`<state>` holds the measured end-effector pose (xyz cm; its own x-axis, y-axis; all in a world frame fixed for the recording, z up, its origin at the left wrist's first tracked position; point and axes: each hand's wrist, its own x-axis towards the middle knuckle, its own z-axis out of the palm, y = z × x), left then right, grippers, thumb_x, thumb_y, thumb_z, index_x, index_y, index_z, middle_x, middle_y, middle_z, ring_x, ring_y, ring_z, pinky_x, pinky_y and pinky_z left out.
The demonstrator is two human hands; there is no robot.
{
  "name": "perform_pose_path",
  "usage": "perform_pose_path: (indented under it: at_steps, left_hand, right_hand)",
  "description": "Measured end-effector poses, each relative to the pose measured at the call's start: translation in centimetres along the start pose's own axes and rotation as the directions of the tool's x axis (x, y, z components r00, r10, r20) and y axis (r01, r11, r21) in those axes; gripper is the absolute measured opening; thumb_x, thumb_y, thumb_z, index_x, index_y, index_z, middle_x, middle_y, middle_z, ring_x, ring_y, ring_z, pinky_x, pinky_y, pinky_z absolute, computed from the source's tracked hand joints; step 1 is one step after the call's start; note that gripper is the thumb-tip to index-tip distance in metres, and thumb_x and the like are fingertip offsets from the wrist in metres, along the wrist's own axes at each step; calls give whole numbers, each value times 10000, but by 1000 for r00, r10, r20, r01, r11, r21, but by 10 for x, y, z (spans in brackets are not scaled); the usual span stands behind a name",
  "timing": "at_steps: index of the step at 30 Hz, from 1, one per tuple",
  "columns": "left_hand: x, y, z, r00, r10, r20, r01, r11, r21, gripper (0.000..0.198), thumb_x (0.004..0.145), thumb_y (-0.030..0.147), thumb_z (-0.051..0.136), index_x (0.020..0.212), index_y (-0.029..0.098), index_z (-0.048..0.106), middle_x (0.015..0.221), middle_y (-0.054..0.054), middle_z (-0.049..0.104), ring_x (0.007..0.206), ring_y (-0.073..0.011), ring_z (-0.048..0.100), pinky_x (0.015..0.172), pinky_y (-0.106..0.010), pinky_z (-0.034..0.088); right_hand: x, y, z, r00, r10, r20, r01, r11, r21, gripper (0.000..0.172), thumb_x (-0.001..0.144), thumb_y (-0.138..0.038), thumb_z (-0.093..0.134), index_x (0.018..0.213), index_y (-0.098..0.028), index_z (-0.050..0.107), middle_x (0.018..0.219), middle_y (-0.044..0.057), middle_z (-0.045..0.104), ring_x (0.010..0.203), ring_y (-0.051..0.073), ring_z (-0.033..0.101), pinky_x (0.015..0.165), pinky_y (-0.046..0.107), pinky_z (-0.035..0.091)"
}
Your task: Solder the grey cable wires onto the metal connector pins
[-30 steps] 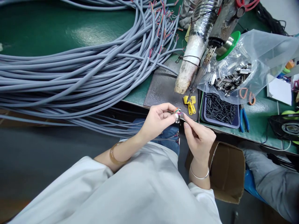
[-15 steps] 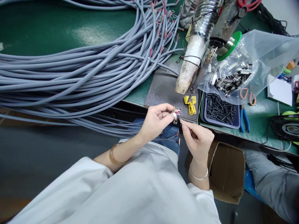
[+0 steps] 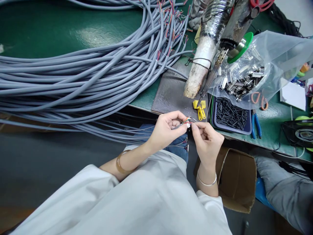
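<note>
My left hand (image 3: 168,128) is closed in a pinch on the stripped end of a grey cable, whose thin coloured wires (image 3: 187,121) fan out past the fingertips. A small white and metal piece, perhaps a connector, shows among these wires, mostly hidden. Facing it, my right hand (image 3: 207,139) pinches thumb and forefinger together right at the wire ends; what sits between them is too small to make out. Just beyond the hands, a yellow clip (image 3: 201,110) lies on a dark board (image 3: 168,93), under the tip of a soldering iron (image 3: 212,76).
A thick bundle of grey cables (image 3: 97,75) covers the left bench. To the right are a tray of black sleeves (image 3: 231,112), a plastic bag of metal connectors (image 3: 244,81), blue-handled pliers (image 3: 255,125) and a solder spool (image 3: 241,49). Below stands a cardboard box (image 3: 237,179).
The two hands have come closer, fingertips now almost meeting at the wires. My left hand has turned the cable end, so the metal connector shows less.
</note>
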<state>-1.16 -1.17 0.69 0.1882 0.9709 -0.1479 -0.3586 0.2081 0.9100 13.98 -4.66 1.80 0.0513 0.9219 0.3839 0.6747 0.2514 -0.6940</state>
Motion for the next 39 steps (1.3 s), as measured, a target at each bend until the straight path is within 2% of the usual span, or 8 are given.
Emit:
perform_pose_path:
  at_steps: [2,5,7,11,15,20,26,39]
  left_hand:
    - [0,0,-1,1000,-6,-7,6,1000,-15,211,693,215,830,761,140,644,676,17,644,518,-43,528,488,-149,433]
    - [1,1,-3,999,-39,25,41,996,-86,283,711,278,856,785,149,616,640,31,627,434,-32,483,413,-152,386]
    - [2,2,-5,996,-59,60,67,988,-141,303,729,304,855,800,152,603,663,22,642,413,-32,489,387,-154,363]
    - [4,5,-7,984,-93,150,127,964,-235,301,736,306,855,813,146,613,669,26,639,387,-23,467,367,-151,326]
    - [5,6,-7,979,-114,172,158,950,-270,304,726,296,859,794,141,607,688,18,645,386,-19,461,367,-151,310]
    - [7,3,-5,983,-133,126,158,965,-211,298,710,275,866,777,142,608,675,29,613,380,-14,444,365,-151,315]
    - [9,-2,-3,986,-130,101,144,979,-142,301,715,284,864,766,143,603,628,39,583,381,-20,452,362,-144,324]
    - [17,-2,3,998,29,-49,-31,999,-36,223,777,232,799,743,155,592,636,51,566,383,-8,413,351,-145,287]
  right_hand:
    - [-2,1,-3,991,25,-134,-20,999,40,105,938,-286,653,884,-209,699,598,-66,557,448,54,454,437,204,347]
    - [-4,2,-6,917,45,-395,34,981,190,137,960,-268,605,1084,-223,643,598,-77,566,397,68,472,392,206,347]
    - [-5,3,-5,886,42,-462,81,966,245,201,975,-206,570,1173,-233,589,683,-57,670,396,73,535,381,201,385]
    - [-11,8,4,904,-51,-424,135,976,171,171,926,-114,633,1058,-220,613,940,21,777,692,156,764,558,268,604]
    - [-15,13,11,957,-79,-280,130,978,166,107,895,-146,683,951,-221,631,1027,54,760,981,227,774,772,383,673]
    - [-11,16,15,940,-160,-301,185,981,56,163,871,-105,698,963,-232,655,1046,46,767,934,191,771,771,353,675]
    - [2,21,11,930,-215,-297,226,974,1,153,849,-102,722,888,-238,664,914,13,769,835,165,752,746,329,641]
    - [5,22,19,950,-163,-266,188,979,72,134,873,-107,678,868,-230,624,1004,36,786,915,174,764,789,341,649]
